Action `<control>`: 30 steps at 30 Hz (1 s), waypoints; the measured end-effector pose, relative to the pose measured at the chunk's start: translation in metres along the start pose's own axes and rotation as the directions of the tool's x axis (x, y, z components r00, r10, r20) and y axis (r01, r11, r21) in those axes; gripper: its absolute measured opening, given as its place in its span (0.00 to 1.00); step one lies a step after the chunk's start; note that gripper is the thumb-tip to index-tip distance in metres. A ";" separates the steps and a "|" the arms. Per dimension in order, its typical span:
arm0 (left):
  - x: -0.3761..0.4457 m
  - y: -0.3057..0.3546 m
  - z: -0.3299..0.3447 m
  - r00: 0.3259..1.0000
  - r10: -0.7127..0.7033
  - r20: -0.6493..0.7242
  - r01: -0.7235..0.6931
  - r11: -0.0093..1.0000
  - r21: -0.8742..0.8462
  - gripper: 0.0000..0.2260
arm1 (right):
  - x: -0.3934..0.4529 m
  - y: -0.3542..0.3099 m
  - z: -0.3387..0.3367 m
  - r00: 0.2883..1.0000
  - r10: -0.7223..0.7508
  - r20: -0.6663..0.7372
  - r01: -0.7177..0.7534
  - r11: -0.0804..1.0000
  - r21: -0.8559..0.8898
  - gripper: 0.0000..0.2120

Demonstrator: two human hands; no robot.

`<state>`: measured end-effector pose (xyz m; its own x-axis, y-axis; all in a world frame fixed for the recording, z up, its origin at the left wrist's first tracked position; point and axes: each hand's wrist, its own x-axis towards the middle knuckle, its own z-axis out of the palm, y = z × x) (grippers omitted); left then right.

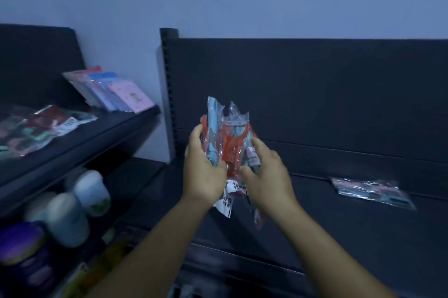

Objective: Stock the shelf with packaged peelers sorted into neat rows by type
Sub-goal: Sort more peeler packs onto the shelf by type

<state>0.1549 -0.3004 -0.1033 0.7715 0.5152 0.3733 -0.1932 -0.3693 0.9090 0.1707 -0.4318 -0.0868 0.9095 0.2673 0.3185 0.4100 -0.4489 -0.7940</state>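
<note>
1. Left hand (pixel 202 171) grips a bundle of packaged peelers (pixel 226 145) at frame centre; fingers curl round the blue and red packs.
2. Right hand (pixel 266 174) holds the same bundle from the right side, fingers curled on the wrappers.
3. Bundle is above the dark shelf (pixel 339 225), not touching it.
4. One flat pack (pixel 373 191) lies on the shelf, right of centre.
5. Pastel packets (pixel 114 90) stand on the shelf at upper left.
6. White bottles (pixel 80 205) at lower left, blurred.

A bunch of packaged peelers (pixel 226 142) stands roughly upright in front of the dark shelf (pixel 315 212), each in clear crinkled plastic. A red peeler (pixel 233 149) faces forward in the middle, with a light blue one (pixel 213 128) to its left. White printed labels (pixel 226 199) hang at the bottom. One more packet (pixel 371 191) lies flat on the shelf, well apart to the right.
</note>
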 end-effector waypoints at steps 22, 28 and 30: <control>-0.064 -0.045 0.186 0.820 -0.438 0.368 0.241 0.848 0.472 0.44 | -0.023 0.199 -0.116 0.927 0.317 0.199 -0.222 0.894 -0.389 0.30; -0.055 -0.061 0.172 0.824 -0.426 0.374 0.064 0.725 0.685 0.36 | -0.022 0.197 -0.107 0.970 0.229 0.081 -0.174 0.888 -0.426 0.16; -0.055 -0.060 0.169 0.850 -0.345 0.398 0.008 0.764 0.645 0.31 | -0.020 0.198 -0.102 0.976 0.214 -0.027 -0.208 0.904 -0.373 0.13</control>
<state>0.2263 -0.4378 -0.2096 0.9638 0.2571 -0.0705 0.2496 -0.7771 0.5777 0.2405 -0.6127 -0.1976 0.9776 0.1417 0.1553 0.2069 -0.7798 -0.5908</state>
